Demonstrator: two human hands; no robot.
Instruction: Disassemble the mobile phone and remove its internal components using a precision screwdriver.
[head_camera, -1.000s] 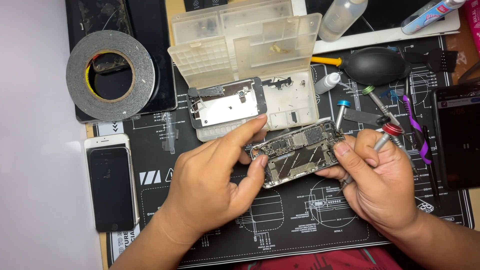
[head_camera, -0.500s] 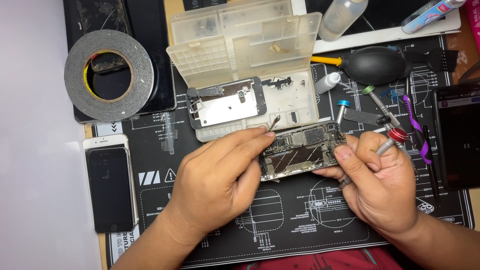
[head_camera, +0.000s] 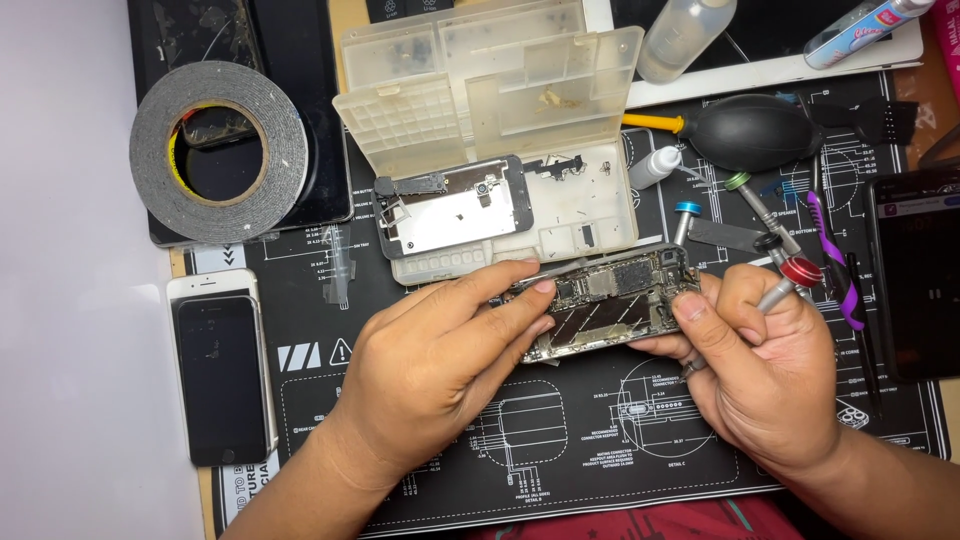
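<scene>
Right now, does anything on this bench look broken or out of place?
Yes. The opened phone held between the left hand and right hand has no screen, so its circuitry is bare. A detached phone panel lies across the clear parts box.

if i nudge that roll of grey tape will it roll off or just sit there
The tape roll lies flat on its side, so it would probably slide rather than roll. It looks thick and wide, so likely fairly heavy and stable. It partly overlaps a dark tablet, so a push might scrape across it.
</scene>
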